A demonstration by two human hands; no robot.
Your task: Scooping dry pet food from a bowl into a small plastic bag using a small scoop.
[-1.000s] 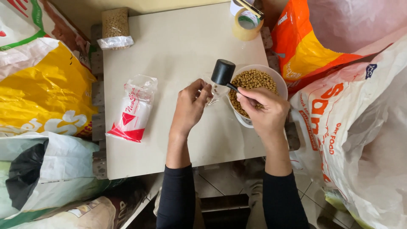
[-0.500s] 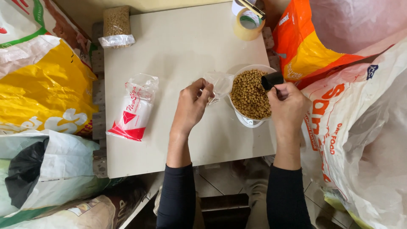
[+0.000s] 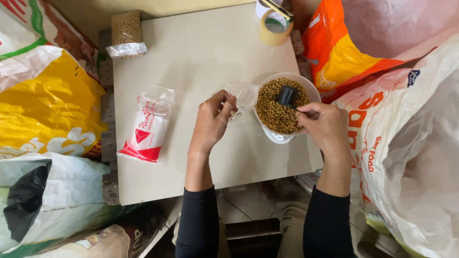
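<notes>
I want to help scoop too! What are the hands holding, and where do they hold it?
Right hand holds the black scoop by its handle. Left hand pinches the clear bag at its edge.

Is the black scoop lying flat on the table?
No, the black scoop is in the bowl of pellets, held by the right hand.

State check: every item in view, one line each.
Scoop: in the bowl's kibble, held by right hand.
Bowl: full of kibble.
Clear bag: held at the bowl's rim by left hand.
Bag stack: lying flat.
Filled packet: closed.
Tape roll: lying flat.
</notes>
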